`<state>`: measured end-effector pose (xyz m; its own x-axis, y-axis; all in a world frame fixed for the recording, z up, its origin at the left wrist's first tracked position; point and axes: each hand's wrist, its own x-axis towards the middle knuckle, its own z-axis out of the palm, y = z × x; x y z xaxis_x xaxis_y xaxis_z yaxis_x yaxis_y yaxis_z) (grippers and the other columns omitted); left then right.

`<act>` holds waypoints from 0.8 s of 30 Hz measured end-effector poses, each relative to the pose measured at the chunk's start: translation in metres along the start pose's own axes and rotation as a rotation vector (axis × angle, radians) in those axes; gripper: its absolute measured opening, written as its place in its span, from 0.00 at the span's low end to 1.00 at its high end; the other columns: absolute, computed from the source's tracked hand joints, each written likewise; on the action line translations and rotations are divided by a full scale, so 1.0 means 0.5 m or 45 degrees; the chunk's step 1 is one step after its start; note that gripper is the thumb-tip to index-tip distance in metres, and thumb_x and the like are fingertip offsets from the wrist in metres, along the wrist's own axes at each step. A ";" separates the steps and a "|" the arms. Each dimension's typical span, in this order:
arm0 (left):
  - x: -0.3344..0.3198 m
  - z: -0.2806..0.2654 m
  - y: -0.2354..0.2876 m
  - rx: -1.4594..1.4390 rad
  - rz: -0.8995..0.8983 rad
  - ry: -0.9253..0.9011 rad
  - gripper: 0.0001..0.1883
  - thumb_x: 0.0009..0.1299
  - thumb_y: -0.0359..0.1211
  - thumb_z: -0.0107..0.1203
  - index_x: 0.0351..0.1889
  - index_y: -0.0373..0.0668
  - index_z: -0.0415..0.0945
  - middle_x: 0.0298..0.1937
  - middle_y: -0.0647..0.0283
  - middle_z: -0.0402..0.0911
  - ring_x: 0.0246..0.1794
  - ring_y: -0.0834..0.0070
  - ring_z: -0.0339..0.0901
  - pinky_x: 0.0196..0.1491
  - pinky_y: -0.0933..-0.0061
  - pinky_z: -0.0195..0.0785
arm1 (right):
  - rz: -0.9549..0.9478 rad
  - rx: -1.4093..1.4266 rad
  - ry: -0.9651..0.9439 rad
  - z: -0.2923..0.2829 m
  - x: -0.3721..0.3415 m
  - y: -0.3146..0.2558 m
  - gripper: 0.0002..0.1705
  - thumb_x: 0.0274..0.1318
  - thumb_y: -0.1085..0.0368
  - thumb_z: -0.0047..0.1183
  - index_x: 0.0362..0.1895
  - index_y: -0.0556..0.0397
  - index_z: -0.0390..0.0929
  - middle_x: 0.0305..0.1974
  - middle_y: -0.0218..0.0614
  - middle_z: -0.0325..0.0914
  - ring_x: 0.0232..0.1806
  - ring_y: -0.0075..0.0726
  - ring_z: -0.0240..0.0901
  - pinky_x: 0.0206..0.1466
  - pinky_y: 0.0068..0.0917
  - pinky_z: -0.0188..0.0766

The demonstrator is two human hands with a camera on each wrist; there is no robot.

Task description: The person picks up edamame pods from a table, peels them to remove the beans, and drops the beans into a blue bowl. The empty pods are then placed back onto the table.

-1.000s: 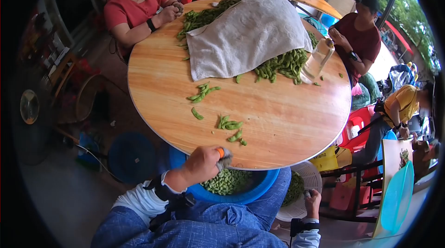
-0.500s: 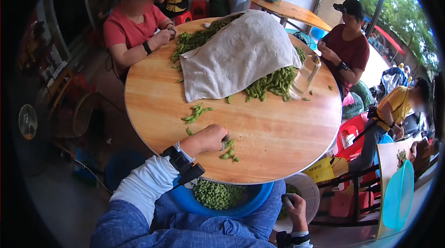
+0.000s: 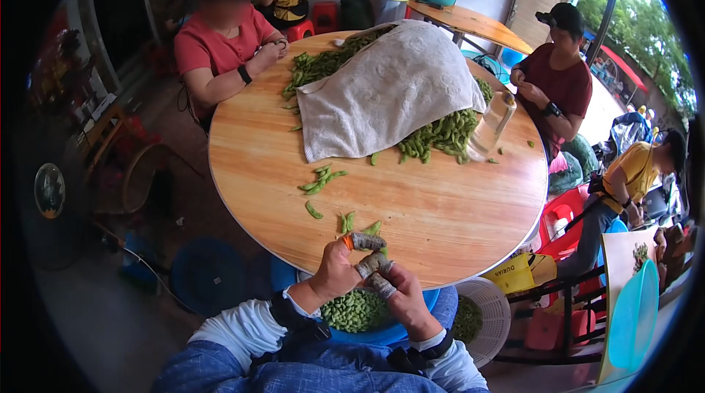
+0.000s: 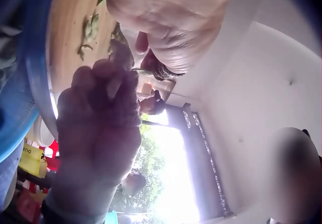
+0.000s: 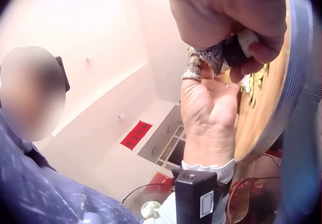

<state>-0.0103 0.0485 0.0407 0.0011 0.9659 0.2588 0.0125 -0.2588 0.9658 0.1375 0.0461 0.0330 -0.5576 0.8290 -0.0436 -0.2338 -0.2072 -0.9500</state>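
Note:
My left hand (image 3: 332, 275) and right hand (image 3: 410, 303) meet at the near table edge, over a blue basin (image 3: 380, 334) of shelled green beans (image 3: 351, 311). Grey wraps cover several fingertips; an orange band shows on the left hand. A green soybean pod (image 3: 383, 251) shows between the fingertips of both hands, which pinch it and mostly hide it. Just beyond my fingers lie a few loose pods (image 3: 350, 221), with a single pod (image 3: 313, 209) and another small group (image 3: 322, 181) farther left. In the left wrist view, the right hand (image 4: 100, 128) is dark against the light.
A white towel (image 3: 389, 92) covers a heap of soybean pods (image 3: 440, 132) on the round table (image 3: 440, 202). Beside it stands a clear bottle (image 3: 490, 128). A white basket (image 3: 498, 319) sits low at my right. Two people sit across the table.
My left hand reached onto the table to the near pods, then drew back to the edge. The right hand came up from beside the basket to meet it.

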 end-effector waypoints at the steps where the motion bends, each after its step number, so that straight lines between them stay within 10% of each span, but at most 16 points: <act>1: -0.006 0.002 -0.003 -0.035 0.053 0.016 0.09 0.57 0.24 0.56 0.36 0.36 0.72 0.35 0.63 0.76 0.37 0.79 0.72 0.43 0.77 0.64 | -0.021 -0.047 -0.002 -0.004 0.002 0.009 0.12 0.52 0.70 0.47 0.42 0.59 0.70 0.34 0.29 0.73 0.37 0.21 0.67 0.44 0.19 0.62; 10: -0.032 0.000 0.008 0.277 0.211 -0.046 0.07 0.60 0.27 0.52 0.35 0.37 0.71 0.29 0.66 0.74 0.32 0.78 0.72 0.37 0.80 0.66 | -0.275 -0.877 0.154 -0.031 -0.033 -0.025 0.11 0.45 0.74 0.48 0.38 0.57 0.72 0.30 0.35 0.74 0.33 0.32 0.70 0.35 0.25 0.67; 13: -0.033 -0.022 0.002 -0.228 -0.638 -0.251 0.08 0.65 0.33 0.46 0.34 0.38 0.70 0.23 0.67 0.73 0.24 0.83 0.69 0.28 0.85 0.62 | -0.518 -1.553 0.114 -0.049 -0.034 -0.059 0.15 0.38 0.74 0.50 0.37 0.55 0.73 0.27 0.39 0.72 0.29 0.43 0.69 0.31 0.32 0.67; 16: -0.036 -0.016 0.019 -0.407 -0.927 -0.476 0.11 0.68 0.35 0.39 0.32 0.39 0.69 0.18 0.68 0.70 0.16 0.85 0.64 0.19 0.86 0.55 | -0.606 -1.677 0.024 -0.038 -0.034 -0.079 0.19 0.32 0.74 0.51 0.37 0.54 0.74 0.27 0.42 0.71 0.29 0.49 0.68 0.32 0.35 0.67; 19: -0.052 -0.007 0.001 -0.604 -0.935 -0.537 0.09 0.67 0.32 0.38 0.35 0.39 0.69 0.17 0.69 0.66 0.15 0.86 0.60 0.17 0.86 0.51 | -0.542 -1.568 0.103 -0.046 -0.040 -0.064 0.16 0.38 0.72 0.52 0.38 0.56 0.73 0.29 0.37 0.73 0.30 0.40 0.69 0.32 0.32 0.67; 24: -0.071 0.013 0.002 -0.627 -0.732 -0.392 0.08 0.65 0.32 0.41 0.33 0.40 0.70 0.17 0.72 0.64 0.17 0.87 0.58 0.21 0.87 0.51 | 0.090 -0.057 0.232 -0.038 -0.067 -0.033 0.14 0.50 0.62 0.50 0.38 0.57 0.73 0.32 0.24 0.72 0.31 0.19 0.64 0.33 0.19 0.62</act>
<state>-0.0037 0.0140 0.0324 0.4037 0.8868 -0.2249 -0.3461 0.3756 0.8597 0.1750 0.0315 0.0444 -0.4169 0.8944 -0.1622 -0.1612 -0.2484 -0.9552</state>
